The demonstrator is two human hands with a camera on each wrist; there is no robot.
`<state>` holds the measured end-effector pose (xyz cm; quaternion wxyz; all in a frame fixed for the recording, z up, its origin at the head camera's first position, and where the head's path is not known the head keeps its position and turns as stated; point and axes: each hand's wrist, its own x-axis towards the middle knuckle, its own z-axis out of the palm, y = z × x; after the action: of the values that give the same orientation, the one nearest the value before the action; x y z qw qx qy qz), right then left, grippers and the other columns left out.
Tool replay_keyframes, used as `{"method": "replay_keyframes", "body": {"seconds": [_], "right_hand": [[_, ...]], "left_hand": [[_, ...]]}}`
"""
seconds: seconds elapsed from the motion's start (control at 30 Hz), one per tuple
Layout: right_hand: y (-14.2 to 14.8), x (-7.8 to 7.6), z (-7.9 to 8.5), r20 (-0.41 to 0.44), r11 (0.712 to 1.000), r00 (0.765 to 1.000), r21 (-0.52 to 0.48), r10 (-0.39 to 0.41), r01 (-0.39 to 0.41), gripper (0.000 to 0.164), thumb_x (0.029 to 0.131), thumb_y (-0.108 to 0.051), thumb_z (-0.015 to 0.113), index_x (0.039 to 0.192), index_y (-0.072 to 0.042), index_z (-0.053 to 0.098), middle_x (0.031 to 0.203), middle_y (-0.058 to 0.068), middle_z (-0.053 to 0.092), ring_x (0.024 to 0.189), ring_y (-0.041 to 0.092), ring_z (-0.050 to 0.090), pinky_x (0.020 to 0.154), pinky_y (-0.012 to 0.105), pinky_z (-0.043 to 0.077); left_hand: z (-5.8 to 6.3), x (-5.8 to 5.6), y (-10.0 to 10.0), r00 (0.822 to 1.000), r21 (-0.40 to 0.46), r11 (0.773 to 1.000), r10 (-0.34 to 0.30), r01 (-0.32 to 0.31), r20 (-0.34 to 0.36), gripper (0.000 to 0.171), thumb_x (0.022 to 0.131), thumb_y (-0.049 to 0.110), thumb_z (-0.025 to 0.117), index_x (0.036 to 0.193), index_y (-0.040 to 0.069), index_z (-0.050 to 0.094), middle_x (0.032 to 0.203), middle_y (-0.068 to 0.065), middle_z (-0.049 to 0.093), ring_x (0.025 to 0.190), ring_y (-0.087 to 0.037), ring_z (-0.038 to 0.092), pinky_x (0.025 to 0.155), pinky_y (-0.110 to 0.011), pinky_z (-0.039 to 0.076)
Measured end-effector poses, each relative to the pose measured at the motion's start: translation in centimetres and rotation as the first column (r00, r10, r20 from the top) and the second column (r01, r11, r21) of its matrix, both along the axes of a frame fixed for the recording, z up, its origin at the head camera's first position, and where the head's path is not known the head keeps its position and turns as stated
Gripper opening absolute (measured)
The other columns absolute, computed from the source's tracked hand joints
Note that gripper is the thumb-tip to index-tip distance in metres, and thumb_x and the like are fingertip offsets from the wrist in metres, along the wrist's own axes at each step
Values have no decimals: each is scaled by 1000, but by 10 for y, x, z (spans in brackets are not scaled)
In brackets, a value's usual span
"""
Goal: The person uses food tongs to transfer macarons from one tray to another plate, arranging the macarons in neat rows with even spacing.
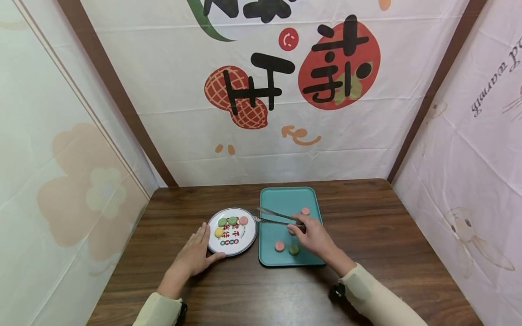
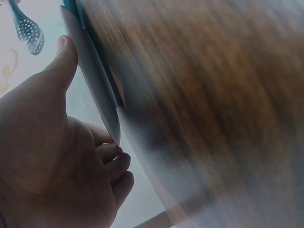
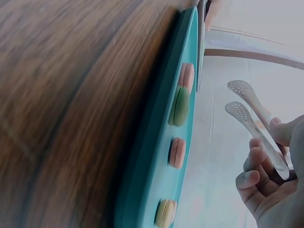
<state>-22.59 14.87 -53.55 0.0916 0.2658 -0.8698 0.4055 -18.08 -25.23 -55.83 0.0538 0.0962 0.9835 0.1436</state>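
My right hand [image 1: 311, 235] grips a pair of metal tongs [image 1: 271, 221] over the teal tray [image 1: 285, 199]. In the right wrist view the tongs' two perforated ends are spread, with nothing between them. Pink macarons [image 1: 279, 246] and a green macaron [image 1: 294, 250] lie on the tray; a yellow macaron [image 3: 164, 213] shows there too in the right wrist view. My left hand [image 1: 195, 252] rests against the white plate [image 1: 244, 242], fingers along its left rim and thumb at its front. The plate bears two green macarons [image 1: 233, 220], one pink macaron [image 1: 243, 220] and one yellow macaron [image 1: 219, 232].
Plate and tray stand side by side on a dark wooden table [image 1: 244, 290], close to each other. A printed cloth wall [image 1: 183, 136] rises behind the table's back edge, and more cloth walls [image 1: 456, 181] flank it on both sides.
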Motion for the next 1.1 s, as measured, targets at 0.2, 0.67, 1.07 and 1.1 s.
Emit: {"method": "replay_keyframes", "body": {"seconds": [0.2, 0.67, 1.07, 1.1], "right_hand": [[10, 2, -3, -33, 999, 999, -31, -29, 28, 36, 103, -18, 76, 133, 1, 71, 96, 2, 76, 80, 7, 70, 69, 29, 61], [30, 0, -3, -29, 1000, 999, -6, 20, -20, 33, 99, -12, 80, 129, -1, 73, 96, 2, 76, 75, 3, 69, 62, 25, 60], [45, 4, -13, -78, 996, 994, 25, 82, -80, 27, 101, -15, 78, 122, 2, 75, 91, -3, 71, 68, 0, 56, 59, 25, 55], [46, 4, -14, -83, 996, 993, 22, 86, -85, 26, 101, -15, 78, 122, 1, 75, 92, -2, 71, 69, 0, 57, 60, 25, 56]], "left_hand": [[1, 0, 0, 1000, 8, 1000, -2, 2, 2, 115, 99, 66, 67, 166, -13, 17, 173, -35, 15, 160, -50, 22, 131, -62, 22], [3, -2, 1, 1000, 2, 1000, -8, 8, -3, 112, 100, 62, 68, 165, -14, 17, 173, -36, 16, 159, -51, 23, 131, -62, 22], [1, -1, 1, 1000, 5, 1000, 1, -1, 7, 114, 99, 65, 67, 166, -13, 17, 173, -35, 15, 160, -50, 22, 131, -62, 22], [1, -2, 1, 1000, 5, 1000, 0, 0, 6, 114, 99, 65, 67, 166, -12, 17, 173, -35, 15, 160, -50, 22, 131, -62, 22]]}}
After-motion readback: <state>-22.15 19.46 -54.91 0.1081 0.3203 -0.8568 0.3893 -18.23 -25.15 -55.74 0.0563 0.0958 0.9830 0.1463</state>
